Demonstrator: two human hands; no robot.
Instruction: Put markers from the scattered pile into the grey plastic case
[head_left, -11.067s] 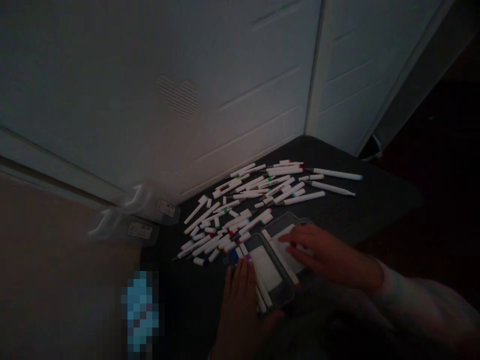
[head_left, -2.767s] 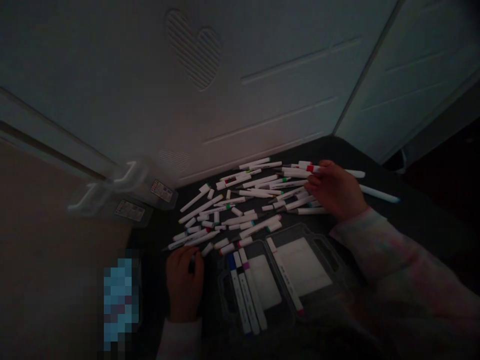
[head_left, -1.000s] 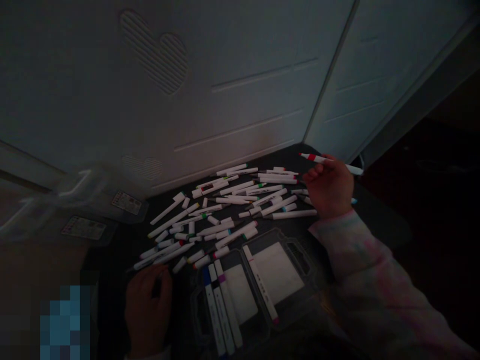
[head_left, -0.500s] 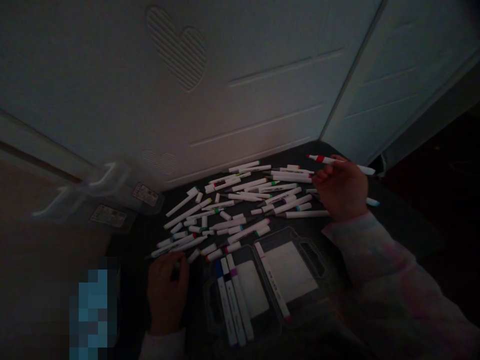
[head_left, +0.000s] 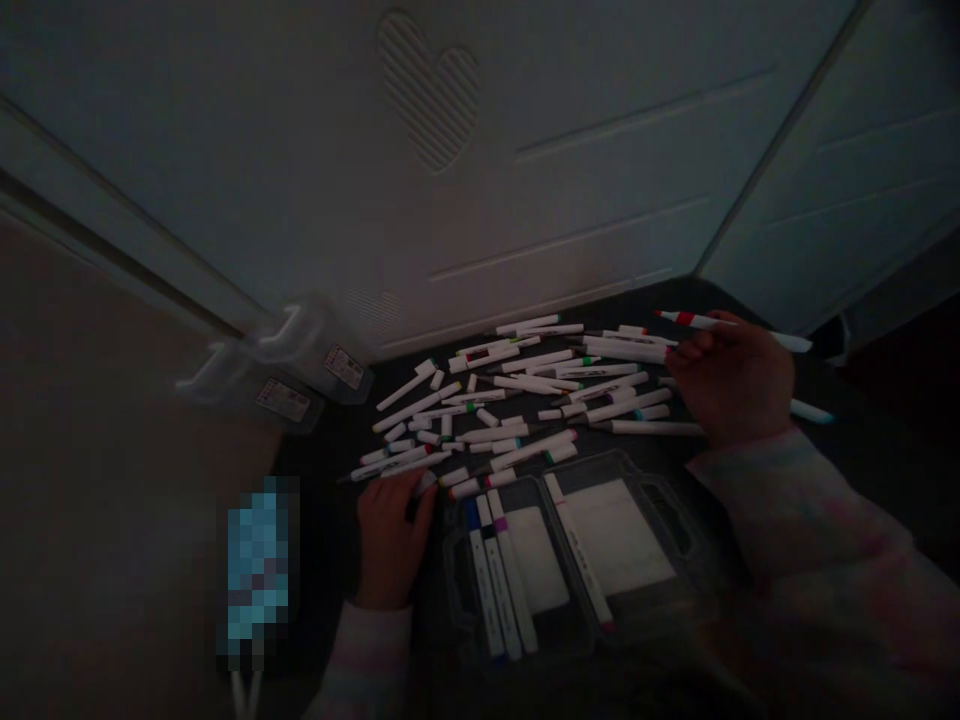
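Observation:
My right hand (head_left: 739, 385) is closed around a white marker (head_left: 701, 321) with a red band and a red tip pointing left. It is raised over the right side of a spread of white markers (head_left: 630, 405). At the near left of the spread, my left hand (head_left: 394, 535) has thumb and fingers closed about a small white marker cap (head_left: 426, 485). More loose caps (head_left: 463, 490) lie just beyond its fingertips. Beside this hand is an opened clear plastic case (head_left: 679, 580), holding three markers in its left half and one pink-ended marker (head_left: 581, 555) in its right.
Two clear plastic containers (head_left: 311, 350) with labels stand at the left behind the dark tabletop (head_left: 322, 530). A white panel with a heart relief (head_left: 435, 95) rises behind the markers. A blurred blue object (head_left: 257, 560) is at the lower left.
The view has shifted, so everything appears further right. My left hand has reached forward to the cap and its fingers have closed on it. My right hand still holds the red-banded marker.

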